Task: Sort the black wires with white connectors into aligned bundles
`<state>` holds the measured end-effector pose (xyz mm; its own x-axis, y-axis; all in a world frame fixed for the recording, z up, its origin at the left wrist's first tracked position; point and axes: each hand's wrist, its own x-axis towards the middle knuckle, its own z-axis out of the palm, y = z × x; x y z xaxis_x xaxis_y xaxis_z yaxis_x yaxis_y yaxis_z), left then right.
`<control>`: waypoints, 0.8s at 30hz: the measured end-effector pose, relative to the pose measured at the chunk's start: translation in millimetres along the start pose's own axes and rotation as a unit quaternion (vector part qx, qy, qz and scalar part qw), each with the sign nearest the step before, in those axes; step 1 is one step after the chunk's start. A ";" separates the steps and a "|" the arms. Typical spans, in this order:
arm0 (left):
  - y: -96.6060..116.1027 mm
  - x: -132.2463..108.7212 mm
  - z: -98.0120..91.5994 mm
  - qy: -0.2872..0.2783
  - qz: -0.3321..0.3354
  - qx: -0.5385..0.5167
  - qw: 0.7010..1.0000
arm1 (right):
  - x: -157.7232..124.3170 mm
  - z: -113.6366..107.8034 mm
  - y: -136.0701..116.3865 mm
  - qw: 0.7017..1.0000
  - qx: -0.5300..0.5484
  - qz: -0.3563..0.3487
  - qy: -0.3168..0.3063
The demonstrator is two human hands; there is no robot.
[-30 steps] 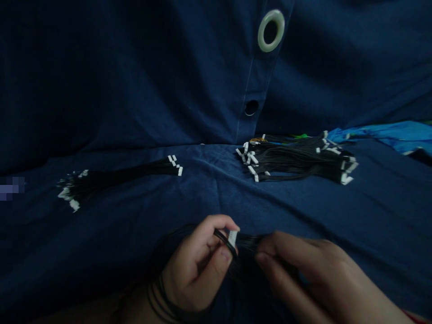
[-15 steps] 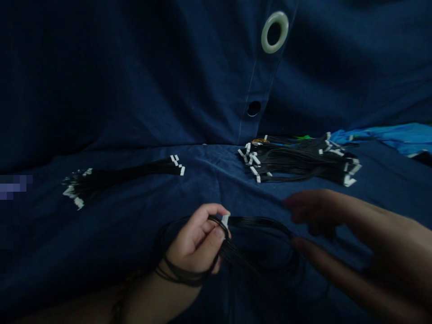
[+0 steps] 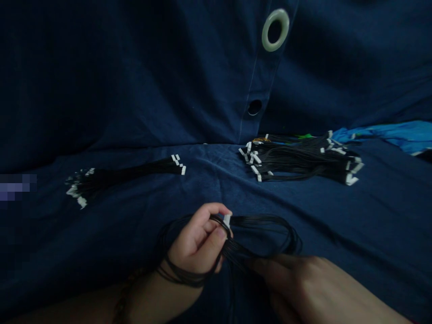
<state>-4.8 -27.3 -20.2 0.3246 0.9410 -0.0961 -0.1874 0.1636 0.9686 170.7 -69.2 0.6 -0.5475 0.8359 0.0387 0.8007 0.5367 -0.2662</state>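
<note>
My left hand (image 3: 202,245) pinches a white connector (image 3: 227,220) between thumb and forefinger, along with the black wires (image 3: 265,219) of a wire harness. Some wires loop round the back of this hand and wrist. To the right, the same wires form a wide loop above the cloth. My right hand (image 3: 297,279) is low, just right of my left, its fingers drawn together on the lower wires below the loop. Its fingertips are dark and slightly blurred, partly hidden by the hand itself.
Blue cloth (image 3: 202,189) covers the surface and hangs behind it, with a pale ring eyelet (image 3: 286,29). A bundle of black wire harnesses (image 3: 128,173) lies at left; a larger pile (image 3: 297,162) lies at right. Bright blue material (image 3: 398,135) sits at the far right.
My right hand has moved left and down from beside the loop, its spread fingers coming together at the lower wires. My left hand keeps its pinch almost unmoved.
</note>
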 end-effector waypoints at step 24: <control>-3.4 4.8 -3.9 -0.041 0.045 0.101 0.993 | 16.3 15.0 4.5 0.952 0.270 -0.030 0.142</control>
<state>-6.3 -22.1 -24.8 0.3904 0.9206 0.0037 -0.0318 0.0095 0.9994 161.8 -54.9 -14.4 -0.4392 0.8444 0.3067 0.4866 0.5105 -0.7089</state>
